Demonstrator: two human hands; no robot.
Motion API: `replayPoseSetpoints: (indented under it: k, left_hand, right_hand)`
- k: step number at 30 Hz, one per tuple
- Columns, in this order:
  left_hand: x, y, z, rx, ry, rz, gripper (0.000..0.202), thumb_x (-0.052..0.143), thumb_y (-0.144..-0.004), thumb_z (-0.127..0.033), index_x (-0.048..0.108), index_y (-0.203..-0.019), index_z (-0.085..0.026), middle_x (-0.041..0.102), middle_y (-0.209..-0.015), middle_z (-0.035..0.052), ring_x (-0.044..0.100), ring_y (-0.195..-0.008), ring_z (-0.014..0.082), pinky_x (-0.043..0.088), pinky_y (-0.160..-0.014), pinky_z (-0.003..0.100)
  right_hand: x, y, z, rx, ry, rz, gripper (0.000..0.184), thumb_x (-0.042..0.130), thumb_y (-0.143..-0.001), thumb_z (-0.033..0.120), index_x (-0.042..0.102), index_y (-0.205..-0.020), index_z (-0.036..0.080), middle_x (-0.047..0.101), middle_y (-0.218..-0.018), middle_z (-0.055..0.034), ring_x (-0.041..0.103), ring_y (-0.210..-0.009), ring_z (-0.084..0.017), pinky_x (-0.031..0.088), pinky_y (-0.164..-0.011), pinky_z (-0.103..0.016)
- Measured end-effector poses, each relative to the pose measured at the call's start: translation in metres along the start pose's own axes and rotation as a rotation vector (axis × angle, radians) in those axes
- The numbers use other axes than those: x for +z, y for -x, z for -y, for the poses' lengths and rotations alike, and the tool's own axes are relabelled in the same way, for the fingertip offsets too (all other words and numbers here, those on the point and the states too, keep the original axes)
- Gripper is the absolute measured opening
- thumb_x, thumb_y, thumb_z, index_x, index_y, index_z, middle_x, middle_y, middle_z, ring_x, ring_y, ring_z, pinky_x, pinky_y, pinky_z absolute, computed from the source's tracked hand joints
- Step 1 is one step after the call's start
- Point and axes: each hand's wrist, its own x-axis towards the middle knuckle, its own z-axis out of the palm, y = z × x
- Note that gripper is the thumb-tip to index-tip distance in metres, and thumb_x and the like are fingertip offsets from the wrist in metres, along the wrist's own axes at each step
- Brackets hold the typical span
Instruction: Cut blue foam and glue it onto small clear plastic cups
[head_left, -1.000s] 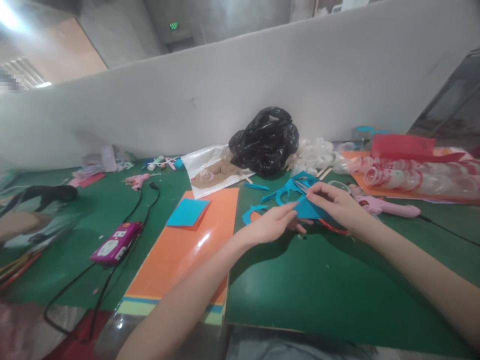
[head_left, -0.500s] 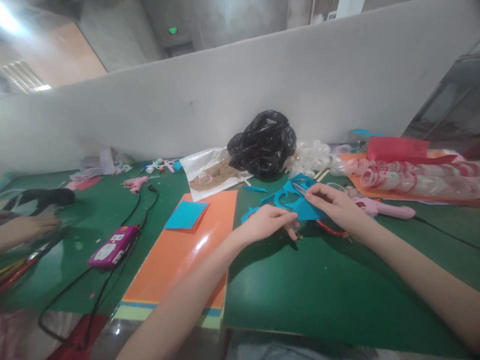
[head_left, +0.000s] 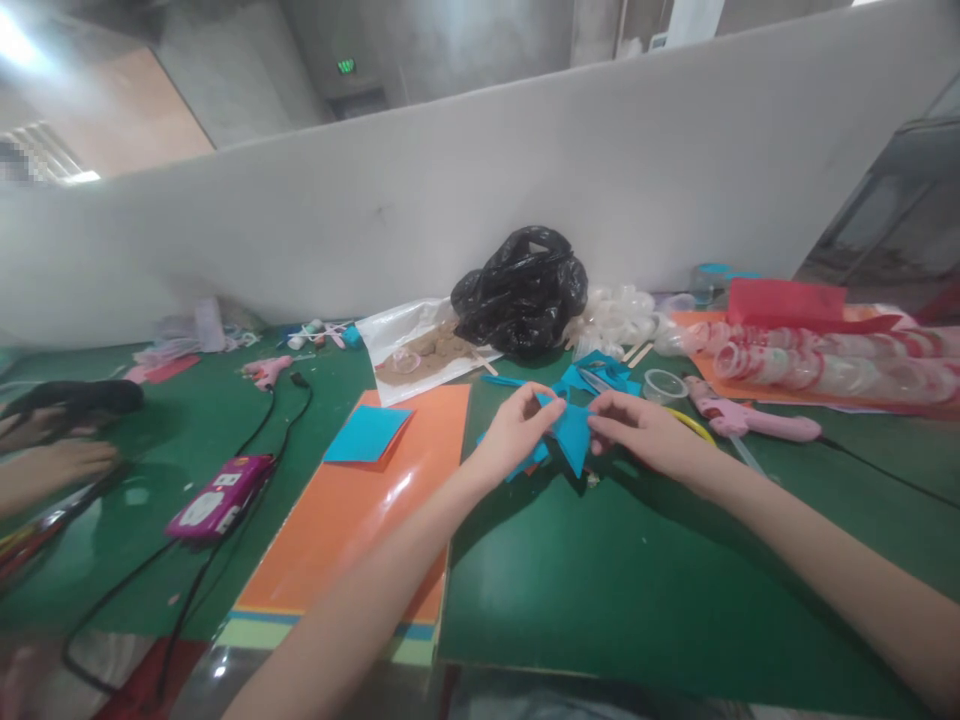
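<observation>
A pointed piece of blue paper is held up over the green table between my two hands. My left hand pinches its left edge between thumb and fingers. At the right edge, my right hand has its fingertips closed on the same piece. Blue paper scraps lie just behind my hands, with what looks like a scissor blade resting on them. A yellow curved thing, perhaps a scissors handle, shows beyond my right hand.
Orange sheets with a folded blue square lie left. Behind are a black plastic bag and a white sheet with brown clay. A pink glue gun lies right. A purple box and another person's hand are left.
My right hand has let go of the scissors and now grips the blue paper piece. Both hands hold that piece in front of the scraps, its point hanging down.
</observation>
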Motion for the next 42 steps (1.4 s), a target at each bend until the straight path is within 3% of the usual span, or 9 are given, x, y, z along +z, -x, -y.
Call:
replayPoseSetpoints:
  k: [4,6,8,12,15,27,31,37,42]
  left_hand:
    - [0.004,0.003,0.002,-0.017,0.062,0.202,0.02,0.064,-0.09,-0.034,0.06,-0.1,-0.017,0.069,-0.086,0.0013,0.065,-0.073,0.0125,0.053,-0.07,0.026]
    - [0.005,0.002,0.004,-0.042,0.113,0.265,0.02,0.059,-0.094,-0.034,0.058,-0.102,-0.017,0.07,-0.086,0.0022,0.067,-0.068,0.0127,0.054,-0.069,0.027]
    - [0.005,0.0,0.005,-0.072,0.147,0.26,0.017,0.052,-0.098,-0.034,0.053,-0.102,-0.018,0.07,-0.085,0.002,0.068,-0.062,0.0123,0.054,-0.066,0.028]
    - [0.0,-0.004,0.005,-0.058,0.078,0.118,0.01,0.047,-0.099,-0.029,0.048,-0.099,-0.019,0.068,-0.086,0.0017,0.063,-0.058,0.0091,0.05,-0.059,0.024]
    - [-0.003,-0.006,0.007,-0.017,0.018,0.058,0.009,0.048,-0.098,-0.028,0.048,-0.096,-0.019,0.066,-0.089,0.0023,0.057,-0.062,0.0087,0.047,-0.059,0.023]
    - [-0.006,-0.001,-0.001,-0.028,-0.032,0.018,0.018,0.055,-0.093,-0.038,0.049,-0.092,-0.021,0.054,-0.065,-0.0047,0.052,-0.06,0.0114,0.043,-0.061,0.025]
    - [-0.008,-0.002,0.0,0.017,-0.042,-0.024,0.021,0.058,-0.09,-0.041,0.053,-0.087,-0.021,0.047,-0.063,-0.006,0.047,-0.058,0.0105,0.039,-0.059,0.025]
    - [-0.009,-0.007,0.007,0.033,0.017,-0.07,0.02,0.054,-0.092,-0.039,0.056,-0.087,-0.02,0.049,-0.074,-0.004,0.05,-0.063,0.0102,0.041,-0.066,0.026]
    - [-0.008,-0.008,0.007,0.016,0.025,-0.095,0.017,0.053,-0.093,-0.036,0.058,-0.088,-0.02,0.051,-0.069,-0.004,0.051,-0.064,0.0118,0.04,-0.066,0.026]
  right_hand:
    - [0.003,-0.003,-0.002,0.003,-0.032,-0.044,0.047,0.068,-0.075,0.07,0.058,-0.083,0.025,0.07,-0.073,-0.0007,0.07,-0.071,-0.021,0.058,-0.075,-0.037]
    - [-0.001,-0.002,-0.003,-0.017,0.055,-0.067,0.045,0.061,-0.08,0.07,0.058,-0.082,0.025,0.071,-0.078,-0.002,0.07,-0.073,-0.021,0.057,-0.073,-0.036]
    - [-0.007,0.0,-0.004,-0.052,0.309,-0.148,0.037,0.049,-0.092,0.06,0.059,-0.084,0.025,0.073,-0.081,-0.0038,0.07,-0.074,-0.022,0.054,-0.071,-0.036]
    - [-0.022,0.009,-0.009,-0.106,1.161,-0.349,0.03,0.038,-0.102,0.035,0.064,-0.095,0.019,0.074,-0.09,-0.0143,0.069,-0.083,-0.031,0.046,-0.07,-0.04]
    - [-0.026,0.015,-0.018,-0.017,1.483,-0.291,0.033,0.04,-0.103,0.032,0.066,-0.097,0.013,0.073,-0.095,-0.0196,0.069,-0.084,-0.035,0.04,-0.061,-0.037]
    - [-0.026,0.012,-0.025,0.23,1.493,-0.173,0.041,0.045,-0.104,0.043,0.068,-0.106,0.008,0.075,-0.107,-0.0215,0.074,-0.088,-0.033,0.041,-0.059,-0.034]
    - [-0.026,0.011,-0.03,0.235,1.49,-0.185,0.041,0.044,-0.104,0.043,0.067,-0.104,0.01,0.075,-0.109,-0.0201,0.074,-0.089,-0.033,0.043,-0.06,-0.035]
    - [-0.026,0.012,-0.028,0.241,1.497,-0.168,0.044,0.042,-0.104,0.045,0.067,-0.105,0.009,0.075,-0.11,-0.0212,0.074,-0.088,-0.032,0.044,-0.061,-0.035]
    - [-0.023,0.013,-0.022,0.234,1.514,-0.175,0.047,0.04,-0.105,0.046,0.068,-0.104,0.008,0.075,-0.106,-0.022,0.075,-0.088,-0.033,0.041,-0.059,-0.033]
